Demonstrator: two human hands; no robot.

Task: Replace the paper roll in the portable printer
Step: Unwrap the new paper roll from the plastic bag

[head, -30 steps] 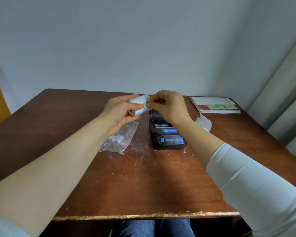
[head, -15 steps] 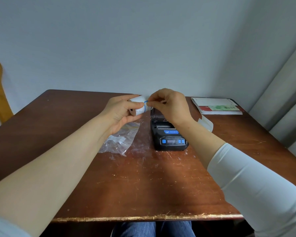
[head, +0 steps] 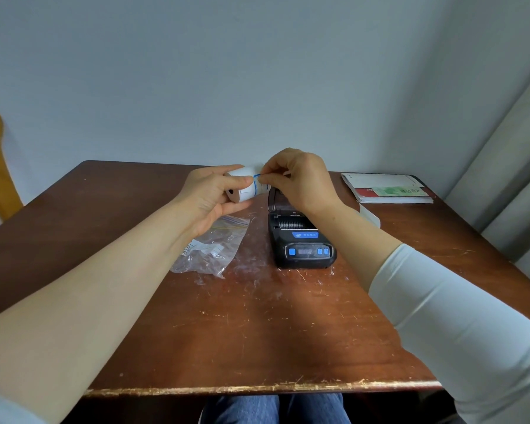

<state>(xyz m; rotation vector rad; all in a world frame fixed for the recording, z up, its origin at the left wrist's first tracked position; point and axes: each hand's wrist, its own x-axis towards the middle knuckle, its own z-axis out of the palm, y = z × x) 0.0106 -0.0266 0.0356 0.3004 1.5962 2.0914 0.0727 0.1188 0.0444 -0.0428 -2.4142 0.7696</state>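
So our right hand is still pinching the blue band on the paper roll gripped by our left hand, printer open and waiting.

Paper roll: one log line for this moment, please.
paper roll: held above table, blue band on | left hand: gripping roll | right hand: pinching band | printer: lid open
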